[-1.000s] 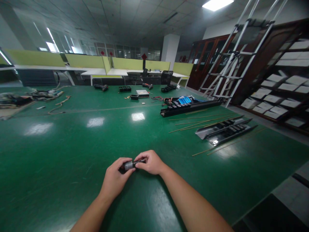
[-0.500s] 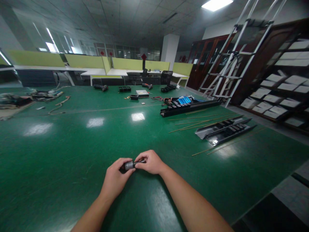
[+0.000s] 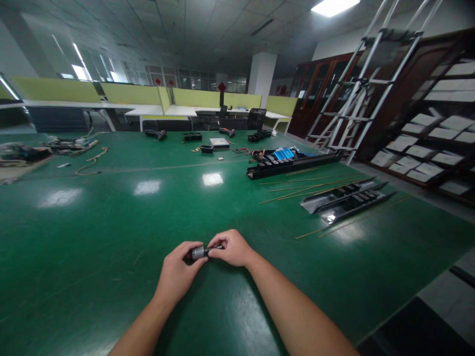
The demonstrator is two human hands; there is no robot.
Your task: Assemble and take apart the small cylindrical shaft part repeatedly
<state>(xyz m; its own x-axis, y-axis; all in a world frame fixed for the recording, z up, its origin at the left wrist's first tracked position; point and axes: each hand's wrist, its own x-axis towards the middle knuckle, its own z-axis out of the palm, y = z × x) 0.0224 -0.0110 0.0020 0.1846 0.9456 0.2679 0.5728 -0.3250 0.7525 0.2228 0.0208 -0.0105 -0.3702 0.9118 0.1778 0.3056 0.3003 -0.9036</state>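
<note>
Against half a second earlier, we saw almost no change: both hands and the grey-and-black cylindrical part (image 3: 199,252) had kept their places over the near side of the green desk (image 3: 129,222). Our left hand (image 3: 176,269) was curled round the part's left end; our right hand (image 3: 233,248) pinched its slimmer right end between thumb and fingers. Its long axis ran crosswise, tilting slightly upward rightward in view. Whether the blue piece (image 3: 284,154) lay inside the long black channel (image 3: 272,171) or behind it, we could not tell.
</note>
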